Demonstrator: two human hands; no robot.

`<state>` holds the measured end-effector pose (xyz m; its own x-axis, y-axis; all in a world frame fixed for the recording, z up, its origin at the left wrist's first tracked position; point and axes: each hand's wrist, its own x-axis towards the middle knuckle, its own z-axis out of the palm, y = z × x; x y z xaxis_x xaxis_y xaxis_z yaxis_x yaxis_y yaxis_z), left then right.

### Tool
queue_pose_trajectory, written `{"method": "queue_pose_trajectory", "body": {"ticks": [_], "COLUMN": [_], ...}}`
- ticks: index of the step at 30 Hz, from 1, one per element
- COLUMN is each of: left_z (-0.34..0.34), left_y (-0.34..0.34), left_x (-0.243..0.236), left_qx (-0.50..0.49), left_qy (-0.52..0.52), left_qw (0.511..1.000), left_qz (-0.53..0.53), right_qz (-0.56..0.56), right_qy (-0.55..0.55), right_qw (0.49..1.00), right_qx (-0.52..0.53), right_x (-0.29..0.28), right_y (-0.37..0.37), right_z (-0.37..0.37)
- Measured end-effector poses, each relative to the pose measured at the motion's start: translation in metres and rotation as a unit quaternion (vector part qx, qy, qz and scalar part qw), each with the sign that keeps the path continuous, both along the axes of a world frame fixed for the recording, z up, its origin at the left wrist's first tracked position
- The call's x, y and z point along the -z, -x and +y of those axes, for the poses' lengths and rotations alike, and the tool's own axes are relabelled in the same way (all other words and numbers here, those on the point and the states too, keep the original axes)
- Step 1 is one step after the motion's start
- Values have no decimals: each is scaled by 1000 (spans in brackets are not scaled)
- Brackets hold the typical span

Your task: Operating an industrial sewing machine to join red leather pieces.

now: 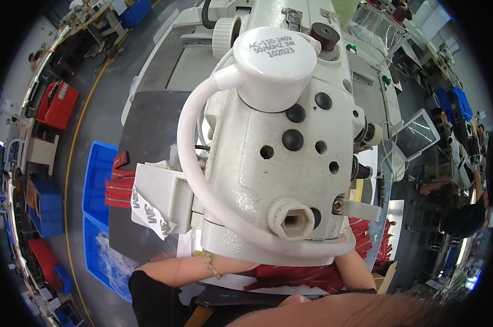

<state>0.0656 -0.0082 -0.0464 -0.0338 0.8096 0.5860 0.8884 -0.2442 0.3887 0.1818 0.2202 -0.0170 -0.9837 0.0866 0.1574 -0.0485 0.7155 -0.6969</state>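
A white sewing machine [273,180] fills the middle of the view and covers most of what my hands do. My left hand [238,265] reaches in from the left under the machine's front end, a beaded bracelet [211,265] at its wrist; its fingers are hidden. From the right, my right forearm [356,272] goes up behind the machine head, which hides that hand and its fingers. Between my arms, at the near edge, lies a bunch of red fabric strips [301,278]. What either hand holds, if anything, does not show.
More red strips [119,188] hang at the left by a blue bin [99,180] and lie at the right [361,234]. Clear plastic wrap [113,259] sits in the lower blue bin. A thick white cable [189,141] loops round the machine; a small tilted screen [418,133] stands right.
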Motion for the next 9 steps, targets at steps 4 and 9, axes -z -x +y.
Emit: {"method": "queue_pose_trajectory", "body": {"ticks": [4, 9], "left_z": [1, -2], "left_y": [3, -3], "left_x": [-6, -23], "left_qx": [10, -59], "left_qy": [2, 137], "left_qw": [1000, 989], "left_qz": [-4, 4], "right_qz": [-4, -14], "right_qy": [33, 64], "right_qw": [999, 998], "right_qx": [10, 3], "right_x": [1, 2], "right_y": [-1, -1], "right_z": [-1, 1]}}
